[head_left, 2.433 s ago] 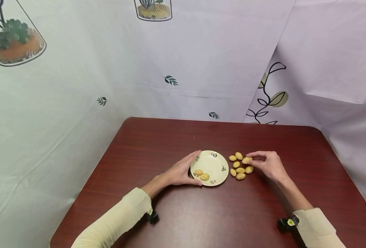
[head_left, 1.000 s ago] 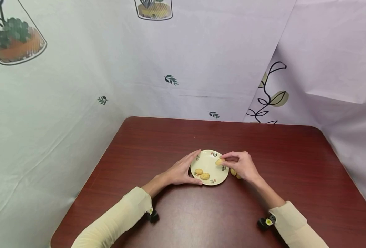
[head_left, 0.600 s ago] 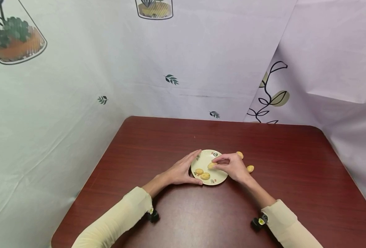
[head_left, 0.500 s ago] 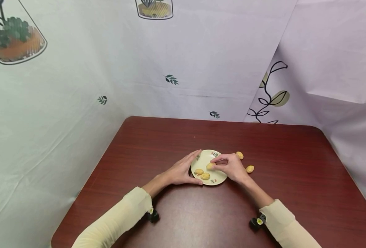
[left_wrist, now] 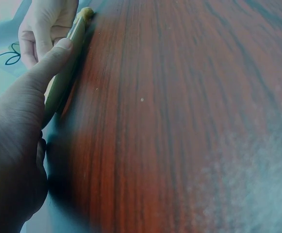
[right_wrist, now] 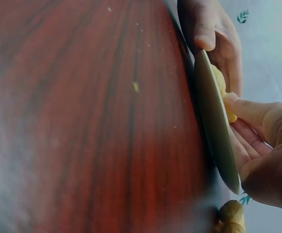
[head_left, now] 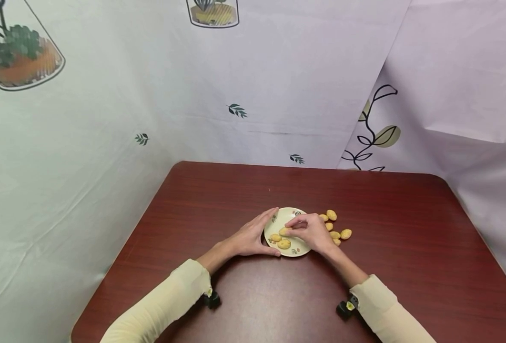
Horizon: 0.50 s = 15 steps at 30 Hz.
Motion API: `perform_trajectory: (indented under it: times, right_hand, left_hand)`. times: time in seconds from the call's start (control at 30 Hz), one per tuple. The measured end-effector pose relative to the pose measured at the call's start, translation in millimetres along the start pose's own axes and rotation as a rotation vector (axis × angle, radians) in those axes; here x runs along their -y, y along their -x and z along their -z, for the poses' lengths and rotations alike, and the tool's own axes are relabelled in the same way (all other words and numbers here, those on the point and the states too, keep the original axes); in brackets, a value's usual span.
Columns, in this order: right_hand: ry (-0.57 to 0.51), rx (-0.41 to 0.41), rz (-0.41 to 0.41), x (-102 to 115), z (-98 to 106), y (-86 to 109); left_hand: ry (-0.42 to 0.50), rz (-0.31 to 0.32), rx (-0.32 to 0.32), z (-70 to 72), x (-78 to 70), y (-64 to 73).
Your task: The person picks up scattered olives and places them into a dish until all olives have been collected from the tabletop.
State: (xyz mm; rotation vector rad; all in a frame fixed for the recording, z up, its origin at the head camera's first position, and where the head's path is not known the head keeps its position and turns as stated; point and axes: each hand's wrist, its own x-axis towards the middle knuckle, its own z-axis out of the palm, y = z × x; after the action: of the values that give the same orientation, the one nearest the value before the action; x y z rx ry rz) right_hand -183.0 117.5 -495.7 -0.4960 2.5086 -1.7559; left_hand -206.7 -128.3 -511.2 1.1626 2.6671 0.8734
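Observation:
A white plate (head_left: 298, 245) with small printed pictures lies on the table. My left hand (head_left: 249, 237) holds its left rim, with the thumb (left_wrist: 58, 52) on the near edge and the fingers on the far edge. Two small yellow potatoes (head_left: 284, 244) rest in the plate, near my left thumb. Over the plate, my right hand (head_left: 313, 233) pinches another small potato (head_left: 283, 231) between thumb and fingertips, close to those two. Whether it touches the plate cannot be told. The wrist views show the plate edge-on, with potato bits above its rim.
Several more small potatoes (head_left: 345, 234) lie loose on the dark red table (head_left: 244, 295) right of the plate, partly hidden behind my right hand. A white cloth (head_left: 253, 85) with printed plants hangs behind the table and at both sides.
My right hand took a potato from the loose group and carried it left over the plate; in the last half second it moved slightly further left. The left hand stays on the plate.

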Motion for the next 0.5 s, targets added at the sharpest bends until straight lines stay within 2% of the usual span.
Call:
perform_trajectory:
  times: [0.23,0.5]
  right_hand:
    - [0.071,-0.026,0.008,1.1,-4.5,-0.7]
    - [0.246,-0.069,0.065,0.8,-6.0,-1.3]
  left_hand:
    - [0.0,-0.004,0.005,0.6,-0.5,-0.1]
    - [-0.013,-0.007,0.002,0.6,-0.5,-0.4]
